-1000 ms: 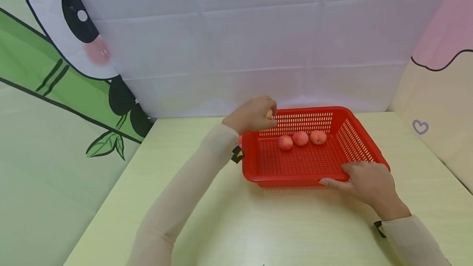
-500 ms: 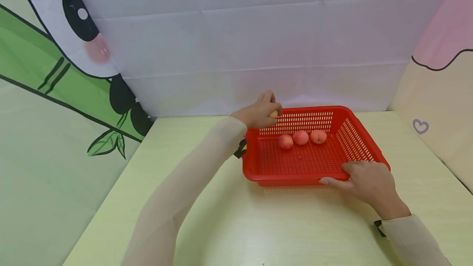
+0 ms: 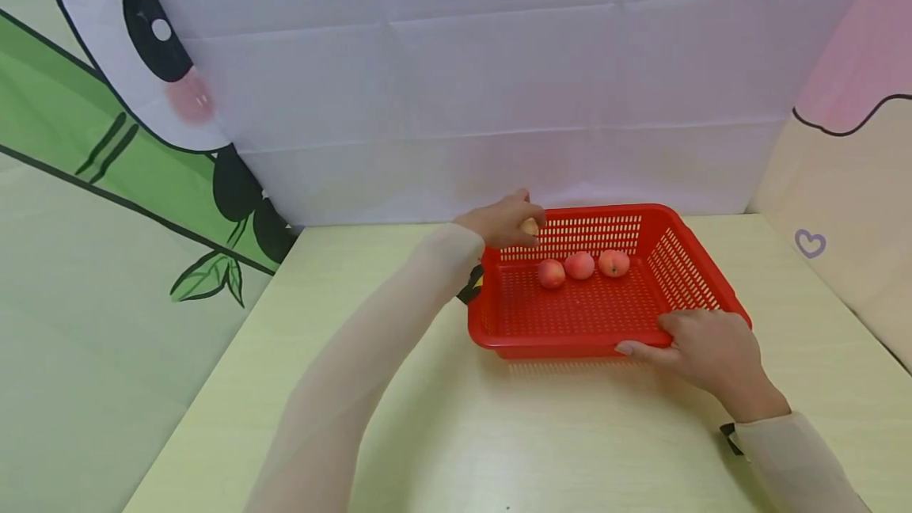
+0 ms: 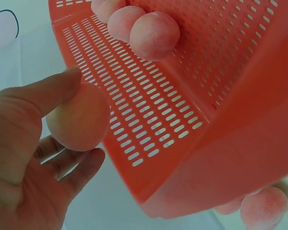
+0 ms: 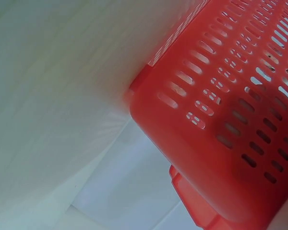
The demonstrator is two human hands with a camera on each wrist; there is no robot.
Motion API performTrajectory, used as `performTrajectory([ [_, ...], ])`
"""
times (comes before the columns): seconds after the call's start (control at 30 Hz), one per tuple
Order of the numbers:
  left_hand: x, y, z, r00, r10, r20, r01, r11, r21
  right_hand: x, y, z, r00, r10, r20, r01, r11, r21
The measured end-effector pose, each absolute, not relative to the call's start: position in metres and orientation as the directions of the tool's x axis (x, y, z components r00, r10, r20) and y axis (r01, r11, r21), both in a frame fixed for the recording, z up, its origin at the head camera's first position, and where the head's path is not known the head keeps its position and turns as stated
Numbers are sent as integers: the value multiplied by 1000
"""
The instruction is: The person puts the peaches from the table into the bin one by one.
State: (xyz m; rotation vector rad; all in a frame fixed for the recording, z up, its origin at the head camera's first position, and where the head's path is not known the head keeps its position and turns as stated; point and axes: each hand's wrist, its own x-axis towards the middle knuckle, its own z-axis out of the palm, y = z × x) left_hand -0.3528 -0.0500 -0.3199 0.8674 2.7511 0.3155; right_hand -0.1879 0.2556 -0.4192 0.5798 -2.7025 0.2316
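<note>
My left hand (image 3: pixel 501 223) is above the back left corner of a red plastic basket (image 3: pixel 563 343). Between its thumb and fingers it holds a pale yellow-pink peach (image 4: pixel 81 117), which overlaps the basket's slotted wall in the left wrist view. Three pink peaches lie in a row on the basket floor, the leftmost peach (image 3: pixel 551 274) nearest that hand. My right hand (image 3: pixel 712 353) grips the basket's rim at the front right corner, thumb along the front and fingers over the edge. In the right wrist view the basket's slotted side fills the right half, and little of the hand shows.
Outside the basket, past its left wall, more peaches (image 4: pixel 264 208) sit on the table; the left arm hides them in the head view. The pale wooden table (image 3: pixel 442 434) ends at a white cloth backdrop (image 3: pixel 427 85) close behind the basket.
My left hand has moved a little to the right with the peach, over the basket's back left corner. The right hand, basket and three peaches inside stay where they were.
</note>
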Motion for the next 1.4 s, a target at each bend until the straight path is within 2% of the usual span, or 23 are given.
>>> performTrajectory([
  [0.2, -355, -44, -326, -826, 527, -198, 460, 835, 302, -188, 255, -419, -868, -349, 352, -403, 911, -90],
  [0.53, -356, -43, -334, -863, 464, -199, 442, 885, 144, -188, 255, -419, -863, -351, 364, -408, 909, -91],
  [0.77, -358, -40, -339, -897, 352, -267, 290, 926, 243, -188, 255, -419, -863, -353, 362, -408, 909, -87],
  [1.07, -354, -35, -341, -882, 336, -330, 260, 932, 254, -188, 255, -420, -854, -358, 377, -415, 906, -81],
  [1.23, -349, -33, -339, -882, 341, -326, 293, 938, 188, -188, 255, -420, -852, -363, 379, -417, 906, -71],
  [1.4, -344, -29, -338, -896, 243, -372, 166, 960, 227, -188, 255, -419, -855, -365, 369, -416, 907, -66],
])
